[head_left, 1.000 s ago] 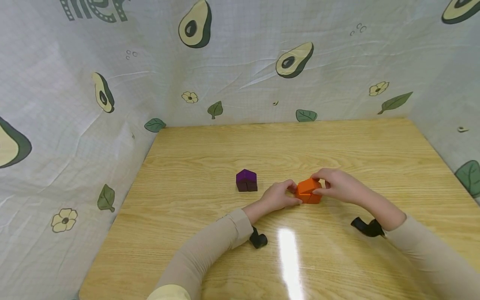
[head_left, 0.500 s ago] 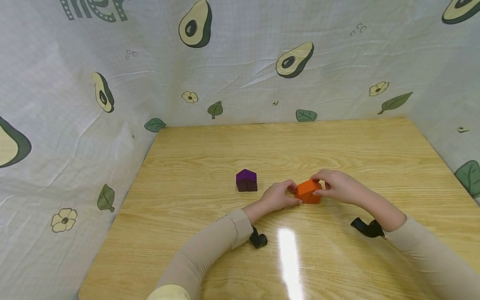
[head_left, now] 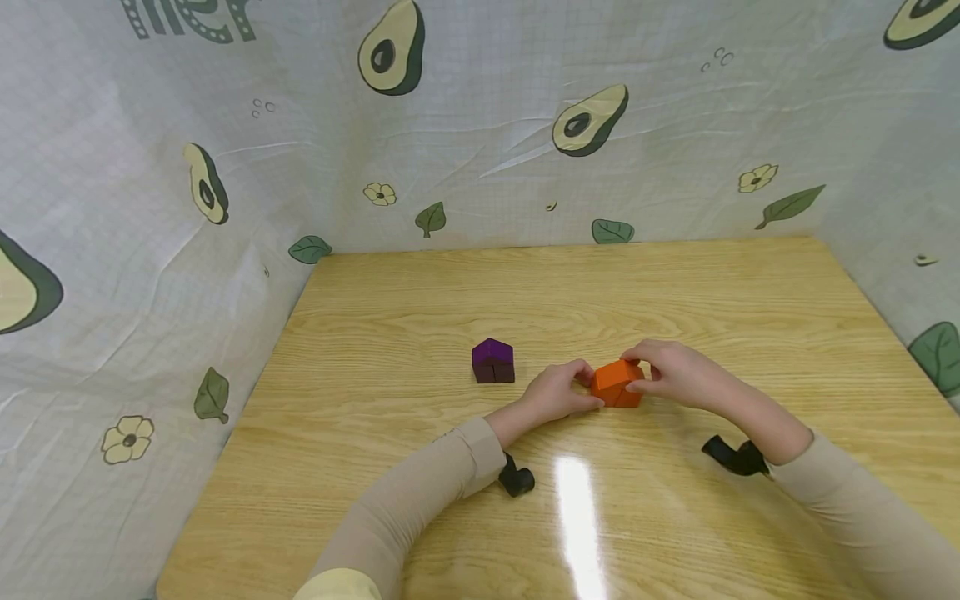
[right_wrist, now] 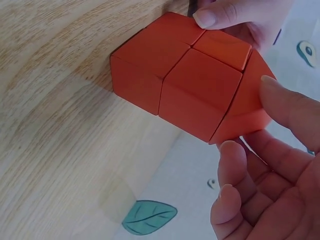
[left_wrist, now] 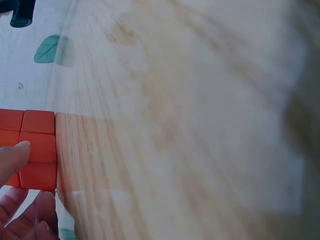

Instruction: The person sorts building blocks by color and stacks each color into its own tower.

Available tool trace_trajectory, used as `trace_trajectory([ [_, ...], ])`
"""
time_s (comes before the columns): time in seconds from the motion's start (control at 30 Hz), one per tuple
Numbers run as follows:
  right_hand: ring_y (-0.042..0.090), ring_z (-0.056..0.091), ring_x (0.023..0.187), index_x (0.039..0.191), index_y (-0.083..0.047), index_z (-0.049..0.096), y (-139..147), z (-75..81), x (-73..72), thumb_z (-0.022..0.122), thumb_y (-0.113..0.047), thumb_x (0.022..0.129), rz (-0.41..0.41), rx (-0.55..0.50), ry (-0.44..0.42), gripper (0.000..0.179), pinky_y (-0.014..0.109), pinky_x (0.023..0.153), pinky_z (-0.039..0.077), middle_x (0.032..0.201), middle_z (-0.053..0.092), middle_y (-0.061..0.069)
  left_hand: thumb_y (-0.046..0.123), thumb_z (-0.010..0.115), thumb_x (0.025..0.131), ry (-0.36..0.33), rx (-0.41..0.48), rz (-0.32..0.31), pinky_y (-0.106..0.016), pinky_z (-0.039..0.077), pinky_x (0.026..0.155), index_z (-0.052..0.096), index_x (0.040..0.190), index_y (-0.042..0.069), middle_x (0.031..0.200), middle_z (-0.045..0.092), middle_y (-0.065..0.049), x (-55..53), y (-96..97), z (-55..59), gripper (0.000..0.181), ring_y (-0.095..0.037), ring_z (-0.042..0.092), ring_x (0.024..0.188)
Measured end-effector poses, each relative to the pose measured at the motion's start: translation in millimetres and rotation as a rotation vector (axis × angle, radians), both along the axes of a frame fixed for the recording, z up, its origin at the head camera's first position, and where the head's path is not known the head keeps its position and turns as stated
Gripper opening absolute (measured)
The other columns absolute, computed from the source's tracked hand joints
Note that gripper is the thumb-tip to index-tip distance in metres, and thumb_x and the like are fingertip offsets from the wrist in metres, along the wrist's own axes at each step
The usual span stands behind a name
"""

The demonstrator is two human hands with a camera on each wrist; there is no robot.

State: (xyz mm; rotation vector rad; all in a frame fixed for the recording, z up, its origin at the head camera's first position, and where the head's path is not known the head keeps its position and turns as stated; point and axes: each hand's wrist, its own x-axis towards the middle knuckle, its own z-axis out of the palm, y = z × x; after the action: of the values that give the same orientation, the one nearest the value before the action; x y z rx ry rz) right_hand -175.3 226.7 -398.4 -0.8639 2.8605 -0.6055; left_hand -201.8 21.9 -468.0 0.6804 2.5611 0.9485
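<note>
Orange blocks form a small house shape right of the table's middle in the head view. My right hand pinches the roof-shaped top block between thumb and fingers. That block sits against the orange cubes beneath it, with thin seams between the pieces. My left hand grips the lower cubes from the left; its thumb lies across one face in the left wrist view, where stacked orange cubes show. Most of the far sides of the blocks are hidden.
A similar purple house stands left of my left hand, with a purple roof block on dark cubes. The wooden table meets a white avocado-print sheet at the back and sides. Black wrist cameras hang under both sleeves.
The orange roof block, tilted with a small gap a second ago, has come down flat onto the cubes in my right hand. My left hand has stayed in place.
</note>
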Motion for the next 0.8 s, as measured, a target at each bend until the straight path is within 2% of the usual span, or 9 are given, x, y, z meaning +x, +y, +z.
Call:
trace_trajectory([
  [0.3,0.006,0.042,0.059,0.11,0.006,0.059,3.3,5.2,1.7,0.072,-0.017,0.077,-0.018,0.001,-0.043,0.042,0.02,0.054,0.041,0.098,0.062,0.013,0.035,0.074,0.076,-0.018,0.0,0.002,-0.021,0.044,0.077,0.058,0.106,0.02,0.1,0.064,0.007,-1.2,1.6,-0.4,0.037,-0.006,0.058,0.09],
  [0.5,0.007,0.044,0.061,0.114,0.009,0.056,12.8,7.8,2.5,0.071,-0.011,0.078,-0.01,0.027,-0.108,0.044,0.023,0.057,0.042,0.104,0.061,0.019,0.037,0.074,0.075,-0.032,-0.007,0.005,-0.022,0.044,0.078,0.056,0.114,0.021,0.102,0.064,0.007,-1.6,0.6,0.2,0.046,-0.007,0.058,0.093],
  [0.8,0.007,0.046,0.063,0.115,0.01,0.055,21.3,3.5,2.5,0.069,-0.015,0.08,-0.021,0.037,-0.149,0.045,0.023,0.057,0.041,0.104,0.061,0.019,0.039,0.072,0.077,0.021,-0.055,0.003,-0.025,0.045,0.079,0.054,0.121,0.022,0.11,0.063,0.006,1.1,-4.9,9.7,0.05,-0.012,0.058,0.1],
])
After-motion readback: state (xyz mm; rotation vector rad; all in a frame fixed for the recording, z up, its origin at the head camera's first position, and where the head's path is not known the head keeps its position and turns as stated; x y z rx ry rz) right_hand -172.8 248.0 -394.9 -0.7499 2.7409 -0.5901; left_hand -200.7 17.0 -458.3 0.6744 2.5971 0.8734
